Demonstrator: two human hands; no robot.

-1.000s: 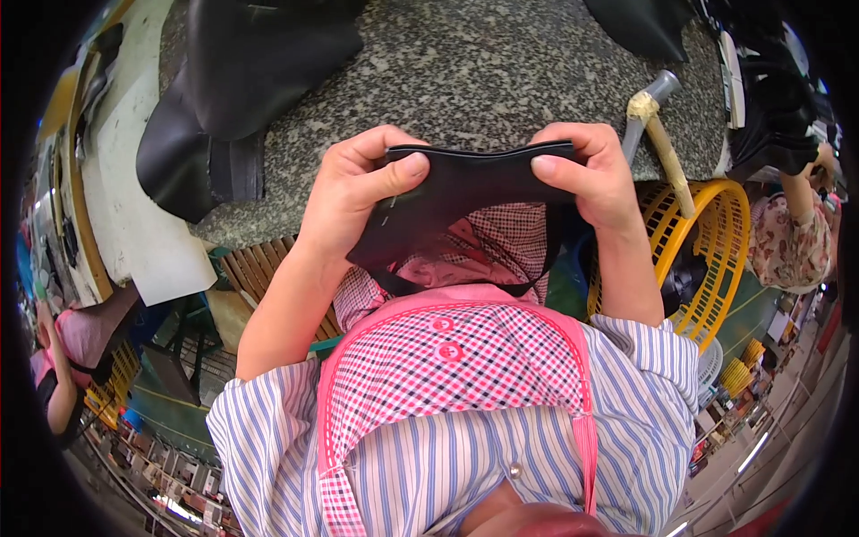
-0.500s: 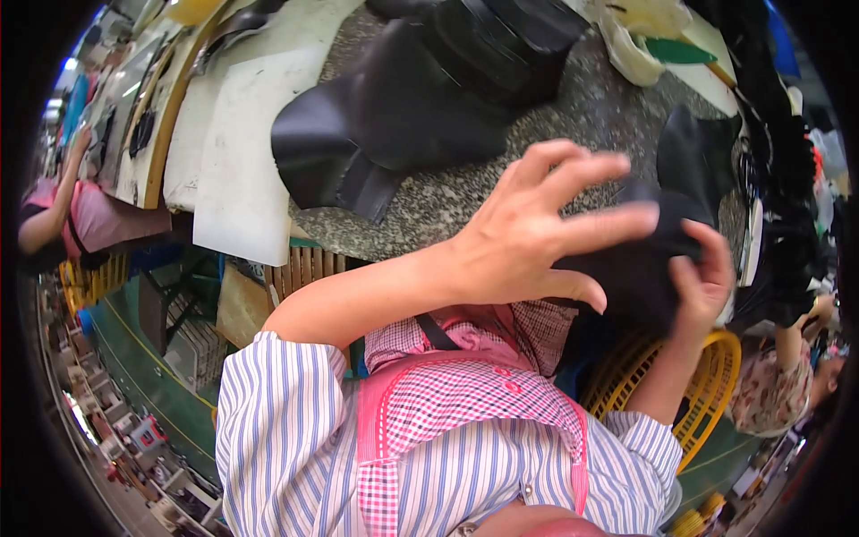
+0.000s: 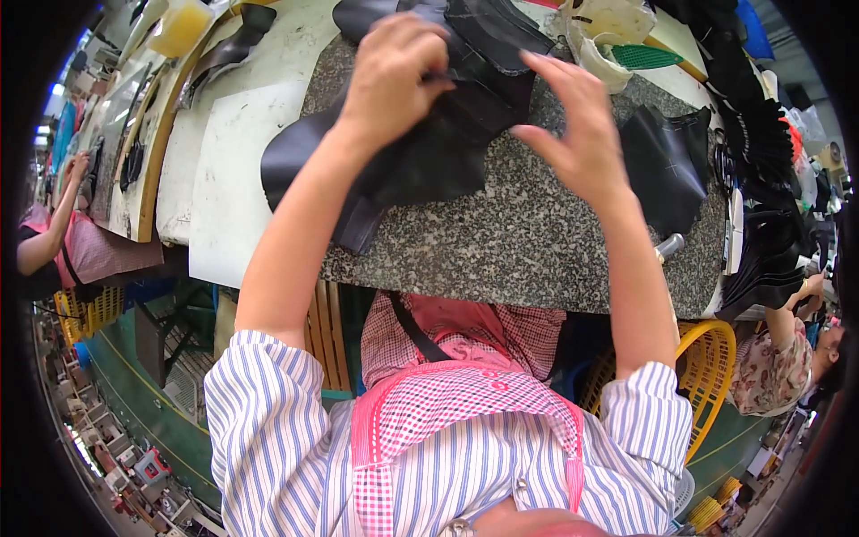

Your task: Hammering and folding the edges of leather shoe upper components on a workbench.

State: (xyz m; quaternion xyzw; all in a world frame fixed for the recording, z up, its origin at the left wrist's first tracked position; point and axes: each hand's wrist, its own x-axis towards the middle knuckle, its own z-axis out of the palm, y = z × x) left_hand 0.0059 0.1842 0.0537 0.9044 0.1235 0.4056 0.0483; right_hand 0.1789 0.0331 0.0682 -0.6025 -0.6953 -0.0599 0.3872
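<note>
Black leather pieces point(image 3: 429, 170) lie spread and overlapping on a speckled granite slab point(image 3: 510, 246). A layered stack of black pieces point(image 3: 497, 36) rests at their far end. Over the pile, my left hand point(image 3: 389, 85) has its fingers curled toward the thumb; whatever they pinch, if anything, is hidden. My right hand point(image 3: 577, 130) hovers beside the pile with thumb and fingers apart and nothing between them. Farther right, another black leather piece point(image 3: 667, 170) lies on the slab.
A pale container point(image 3: 613, 22) and a green perforated scoop-like thing point(image 3: 649, 56) stand at the far right. White board point(image 3: 246, 179) covers the left side. A yellow basket point(image 3: 711, 367) sits below the right edge. Co-workers are at both sides.
Both hands have moved away from the dark piece at the near right, toward the far pile. My right hand has let go of it. More black leather now shows on the slab's right side.
</note>
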